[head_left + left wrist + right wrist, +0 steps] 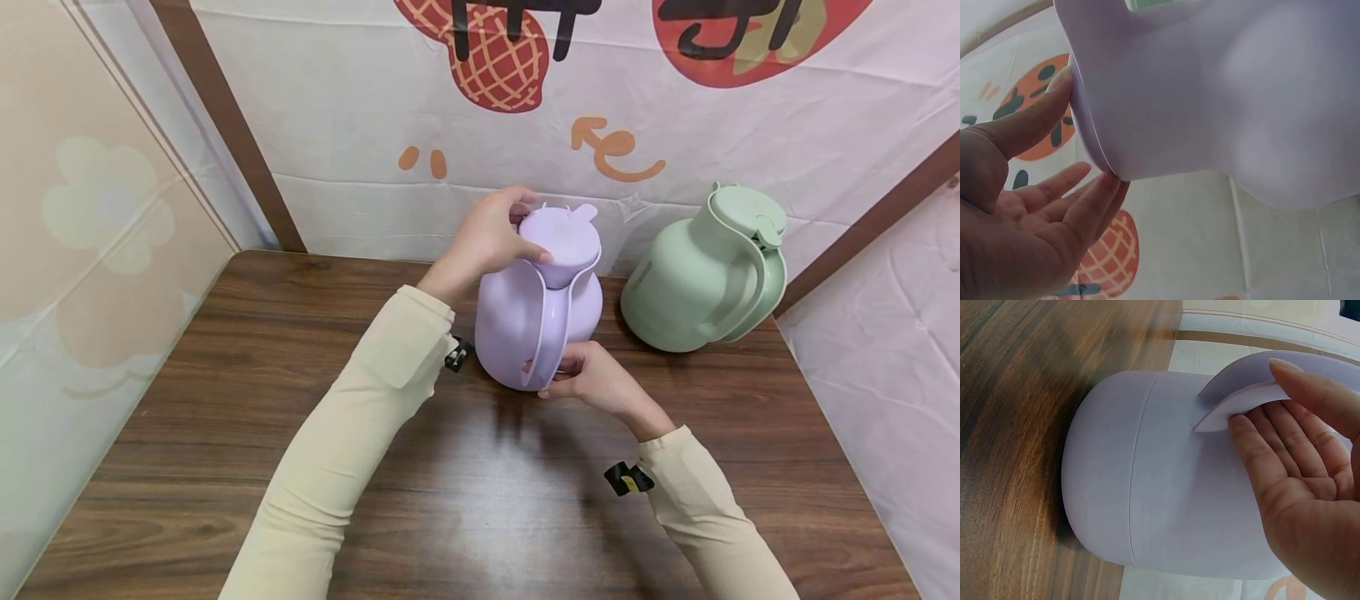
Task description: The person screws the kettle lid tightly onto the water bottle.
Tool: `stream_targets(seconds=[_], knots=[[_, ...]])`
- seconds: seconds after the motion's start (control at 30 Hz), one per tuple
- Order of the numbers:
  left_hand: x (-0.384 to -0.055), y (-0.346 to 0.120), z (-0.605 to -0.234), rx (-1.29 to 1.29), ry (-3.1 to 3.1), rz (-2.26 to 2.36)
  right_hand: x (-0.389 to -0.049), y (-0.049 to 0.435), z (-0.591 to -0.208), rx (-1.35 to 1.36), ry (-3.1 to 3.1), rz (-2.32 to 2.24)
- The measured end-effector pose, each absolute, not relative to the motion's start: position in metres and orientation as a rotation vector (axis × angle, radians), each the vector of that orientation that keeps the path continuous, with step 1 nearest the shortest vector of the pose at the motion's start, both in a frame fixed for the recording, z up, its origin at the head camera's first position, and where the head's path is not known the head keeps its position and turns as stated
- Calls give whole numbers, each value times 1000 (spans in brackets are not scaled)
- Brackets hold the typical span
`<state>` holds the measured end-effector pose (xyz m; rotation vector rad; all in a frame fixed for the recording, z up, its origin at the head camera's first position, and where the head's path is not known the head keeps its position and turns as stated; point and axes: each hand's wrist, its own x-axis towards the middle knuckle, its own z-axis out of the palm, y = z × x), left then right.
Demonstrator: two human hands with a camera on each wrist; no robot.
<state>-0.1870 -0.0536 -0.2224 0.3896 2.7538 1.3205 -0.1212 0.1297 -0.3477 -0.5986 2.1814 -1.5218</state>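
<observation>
A lavender thermos jug (pixel 513 321) stands on the wooden table close to the back wall, its handle facing me. My left hand (pixel 491 229) is at its top, thumb and fingers on opposite sides of the round lid (pixel 562 237). In the left wrist view, the fingertips and thumb of that hand (pixel 1047 215) press the lid's edge. Low on the jug, my right hand (pixel 600 379) grips the handle (pixel 553 329). From the right wrist, the fingers of this hand (pixel 1316 487) hook behind the handle, with the thumb along its outer side.
To the right a green thermos jug (pixel 690 275) of similar shape stands near the table's back right corner. A printed cloth wall (pixel 337 125) rises directly behind both jugs. The brown wood-grain table (pixel 225 433) stretches toward me and to the left.
</observation>
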Motion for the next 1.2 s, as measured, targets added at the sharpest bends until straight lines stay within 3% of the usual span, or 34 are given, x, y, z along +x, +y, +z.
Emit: stream_targets(seconds=[0.6, 1.2], knots=[[-194, -69, -232, 402, 2551, 1609, -120, 131, -349, -582, 2197, -1518], [-177, -49, -215, 394, 2823, 1182, -122, 130, -351, -622, 2170, -1533]])
